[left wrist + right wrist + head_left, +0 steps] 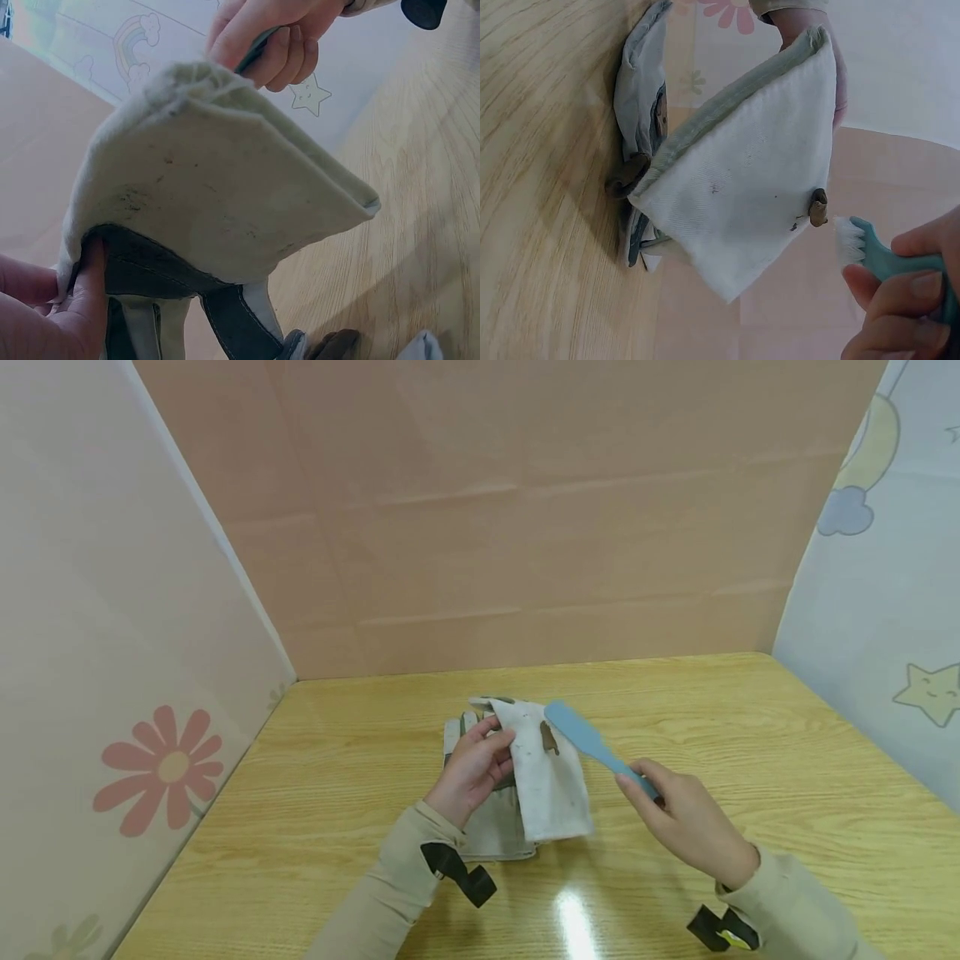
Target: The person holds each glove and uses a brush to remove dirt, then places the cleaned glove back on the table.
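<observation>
My left hand (472, 772) pinches a whitish work glove (555, 797) with dark trim and holds it raised and tilted. In the left wrist view the thumb lies on the dark part of the glove (187, 172); dark specks mark the pale cloth. A brown clump (819, 208) sticks to the glove's face near one edge. My right hand (686, 814) grips a light blue brush (581, 735) by its handle. From the right wrist, the white bristles (849, 241) of this brush point at the glove, close by the clump.
Under the raised glove, a second grey-and-white glove (495, 835) lies on the wooden table (360, 760). A brown piece (628, 178) shows beside it in the right wrist view. Patterned panels (172, 635) stand left and right, with a pinkish-brown backdrop (525, 527) behind.
</observation>
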A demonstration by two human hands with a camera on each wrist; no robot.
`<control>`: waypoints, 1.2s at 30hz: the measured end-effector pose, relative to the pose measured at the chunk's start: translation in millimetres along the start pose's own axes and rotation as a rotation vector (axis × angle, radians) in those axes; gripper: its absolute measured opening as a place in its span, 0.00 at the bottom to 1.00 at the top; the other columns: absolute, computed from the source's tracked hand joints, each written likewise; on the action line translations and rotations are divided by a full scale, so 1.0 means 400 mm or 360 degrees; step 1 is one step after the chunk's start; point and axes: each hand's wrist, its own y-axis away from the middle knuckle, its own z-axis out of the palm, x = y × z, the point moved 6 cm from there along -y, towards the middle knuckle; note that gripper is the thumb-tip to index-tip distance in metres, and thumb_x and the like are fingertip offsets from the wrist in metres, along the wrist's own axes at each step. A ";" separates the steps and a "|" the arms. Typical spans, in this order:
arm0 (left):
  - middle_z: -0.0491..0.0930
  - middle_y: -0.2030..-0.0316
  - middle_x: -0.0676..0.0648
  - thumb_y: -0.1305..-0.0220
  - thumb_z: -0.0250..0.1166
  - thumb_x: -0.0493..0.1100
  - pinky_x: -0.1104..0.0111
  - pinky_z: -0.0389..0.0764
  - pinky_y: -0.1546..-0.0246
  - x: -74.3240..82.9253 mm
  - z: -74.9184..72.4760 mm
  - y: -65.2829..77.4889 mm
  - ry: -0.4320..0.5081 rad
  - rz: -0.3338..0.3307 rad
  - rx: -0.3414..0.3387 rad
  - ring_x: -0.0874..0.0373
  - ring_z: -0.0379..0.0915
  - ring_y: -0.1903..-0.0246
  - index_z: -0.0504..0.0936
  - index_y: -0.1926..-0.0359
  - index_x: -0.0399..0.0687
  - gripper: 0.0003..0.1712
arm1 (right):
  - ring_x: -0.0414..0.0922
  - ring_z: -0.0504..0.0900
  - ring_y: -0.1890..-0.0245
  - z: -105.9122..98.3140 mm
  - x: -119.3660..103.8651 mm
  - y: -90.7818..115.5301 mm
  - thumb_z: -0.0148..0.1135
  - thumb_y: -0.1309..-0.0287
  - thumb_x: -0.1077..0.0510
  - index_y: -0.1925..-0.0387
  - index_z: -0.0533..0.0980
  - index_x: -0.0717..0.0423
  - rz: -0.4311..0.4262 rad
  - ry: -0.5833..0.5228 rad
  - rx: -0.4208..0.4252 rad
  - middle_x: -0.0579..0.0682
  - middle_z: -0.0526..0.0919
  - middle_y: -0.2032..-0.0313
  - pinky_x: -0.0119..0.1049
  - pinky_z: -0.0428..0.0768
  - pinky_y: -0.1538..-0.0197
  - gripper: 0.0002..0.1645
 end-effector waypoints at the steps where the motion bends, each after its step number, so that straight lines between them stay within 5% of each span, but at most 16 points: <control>1: 0.77 0.69 0.55 0.31 0.47 0.33 0.75 0.78 0.68 -0.001 0.000 0.000 0.0002 -0.0002 0.0001 0.68 0.77 0.71 0.62 0.37 0.37 0.22 | 0.26 0.49 0.89 -0.001 -0.001 -0.001 0.50 0.33 0.60 0.72 0.70 0.52 -0.0004 -0.0013 0.0006 0.35 0.55 0.87 0.24 0.57 0.86 0.10; 36: 0.77 0.67 0.55 0.31 0.47 0.33 0.76 0.77 0.67 0.010 0.004 0.003 -0.0028 0.0008 -0.0026 0.69 0.77 0.70 0.60 0.35 0.37 0.24 | 0.26 0.49 0.89 0.014 -0.012 -0.011 0.50 0.34 0.61 0.71 0.69 0.52 -0.0074 -0.0081 -0.0039 0.35 0.56 0.87 0.23 0.57 0.87 0.08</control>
